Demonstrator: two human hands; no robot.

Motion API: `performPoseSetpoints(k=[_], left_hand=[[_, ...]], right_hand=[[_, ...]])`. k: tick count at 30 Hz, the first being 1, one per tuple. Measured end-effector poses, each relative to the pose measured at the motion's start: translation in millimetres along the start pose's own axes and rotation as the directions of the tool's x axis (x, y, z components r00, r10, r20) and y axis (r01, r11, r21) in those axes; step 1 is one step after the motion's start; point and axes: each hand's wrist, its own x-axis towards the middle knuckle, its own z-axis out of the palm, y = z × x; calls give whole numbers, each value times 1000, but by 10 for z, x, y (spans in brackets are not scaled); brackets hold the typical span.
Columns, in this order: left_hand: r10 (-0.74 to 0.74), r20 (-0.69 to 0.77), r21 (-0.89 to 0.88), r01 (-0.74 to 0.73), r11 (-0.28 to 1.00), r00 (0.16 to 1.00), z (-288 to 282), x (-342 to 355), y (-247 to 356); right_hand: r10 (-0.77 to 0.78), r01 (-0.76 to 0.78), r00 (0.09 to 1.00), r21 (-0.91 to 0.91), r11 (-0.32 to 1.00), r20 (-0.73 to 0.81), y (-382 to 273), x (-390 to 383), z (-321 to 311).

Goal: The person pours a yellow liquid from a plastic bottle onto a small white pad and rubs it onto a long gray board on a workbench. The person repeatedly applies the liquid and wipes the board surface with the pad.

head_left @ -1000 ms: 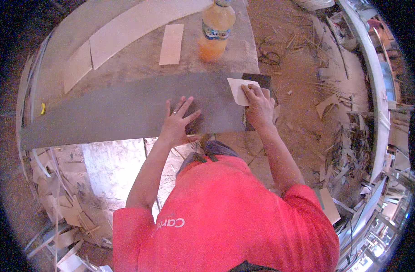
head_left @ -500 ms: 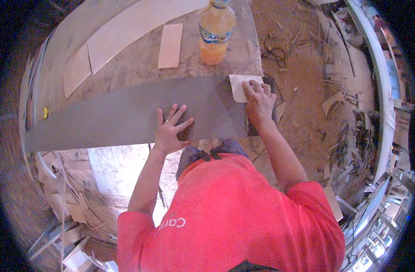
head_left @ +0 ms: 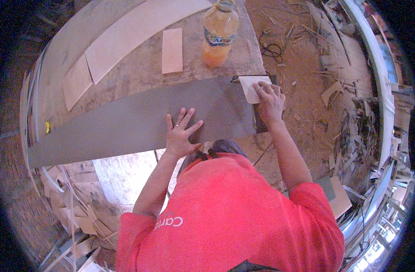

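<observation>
long grey sheet (head_left: 126, 124) runs left-right; left hand (head_left: 182, 133) fingers splayed flat, right hand (head_left: 270, 100) presses pale sheet (head_left: 251, 86).

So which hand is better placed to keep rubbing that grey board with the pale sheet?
Probably the right hand: its fingers already press the pale sheet at the grey board's right end. The left hand lies flat, spread on the board, apart from the sheet.
</observation>
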Motion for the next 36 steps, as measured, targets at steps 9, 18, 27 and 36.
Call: performPoseSetpoints(k=[9, 18, 27, 36], left_hand=[[10, 1, -49, -10, 999, 1000, 28, -32, -28], [28, -17, -17, -28, 999, 999, 109, -18, -81], [24, -32, -40, -25, 999, 999, 112, -9, -56], [76, -7, -25, -76, 997, 997, 77, -32, -151]], right_hand=[[-45, 45, 996, -7, 999, 73, -107, 73, -114], [83, -38, 920, -124, 992, 383, -226, 120, -525], [157, -51, 802, -196, 979, 576, -304, -845, -994], [41, -218, 912, 399, 891, 407, -450, -645, -1324]])
